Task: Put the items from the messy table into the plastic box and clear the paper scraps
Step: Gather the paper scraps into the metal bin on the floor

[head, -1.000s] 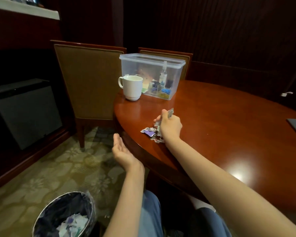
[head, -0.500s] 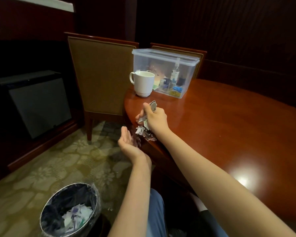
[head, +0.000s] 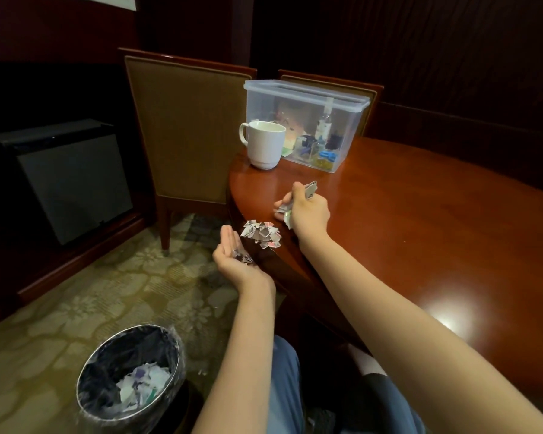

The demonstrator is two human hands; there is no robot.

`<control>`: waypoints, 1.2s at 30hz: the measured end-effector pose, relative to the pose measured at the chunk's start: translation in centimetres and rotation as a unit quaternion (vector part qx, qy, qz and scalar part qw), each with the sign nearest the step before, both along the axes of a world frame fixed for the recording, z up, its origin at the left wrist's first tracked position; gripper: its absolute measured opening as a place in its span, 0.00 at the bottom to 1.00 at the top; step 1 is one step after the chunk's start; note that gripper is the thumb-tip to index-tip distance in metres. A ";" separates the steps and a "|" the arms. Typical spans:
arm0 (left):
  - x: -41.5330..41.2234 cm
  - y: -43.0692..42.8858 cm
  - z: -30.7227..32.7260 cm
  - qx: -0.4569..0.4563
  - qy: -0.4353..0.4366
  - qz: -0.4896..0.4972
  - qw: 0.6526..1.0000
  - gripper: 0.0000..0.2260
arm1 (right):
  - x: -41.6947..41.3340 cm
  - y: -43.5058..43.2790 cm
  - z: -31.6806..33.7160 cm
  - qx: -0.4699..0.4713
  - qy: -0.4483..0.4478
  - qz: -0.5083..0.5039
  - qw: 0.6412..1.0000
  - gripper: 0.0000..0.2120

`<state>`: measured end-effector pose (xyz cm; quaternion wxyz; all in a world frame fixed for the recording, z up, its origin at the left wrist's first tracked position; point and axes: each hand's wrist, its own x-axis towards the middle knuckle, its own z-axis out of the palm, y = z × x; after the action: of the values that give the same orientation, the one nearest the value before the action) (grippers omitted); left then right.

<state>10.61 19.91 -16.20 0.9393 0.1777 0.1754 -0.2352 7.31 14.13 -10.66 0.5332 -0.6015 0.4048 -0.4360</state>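
Observation:
A small heap of torn paper scraps [head: 261,234] lies at the very edge of the round wooden table [head: 420,233]. My right hand [head: 306,209] rests on the table just behind the heap and grips a bunch of scraps, one piece sticking up above the thumb. My left hand [head: 234,256] is cupped palm up just below the table edge, with a few scraps lying in the palm. The clear plastic box [head: 304,120] stands at the table's far edge with a small bottle and several small items inside.
A white mug [head: 265,144] stands in front of the box. A lined waste bin [head: 132,374] with paper scraps inside sits on the carpet at lower left. Two upholstered chairs [head: 185,126] stand behind the table, and a dark cabinet [head: 66,180] is at the left.
My right hand has swept the scraps to the table edge, and some have dropped into my cupped left palm. The view has shifted left and down.

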 end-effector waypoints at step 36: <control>0.6 0.4 -0.7 -0.063 0.053 -0.017 0.996 0.22 | 1.5 2.8 0.1 0.103 -0.069 0.006 0.992 0.19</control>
<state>11.23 20.29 -16.94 0.9339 0.1080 0.2071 -0.2705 8.85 16.95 -10.54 0.6213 -0.5143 0.4064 -0.4293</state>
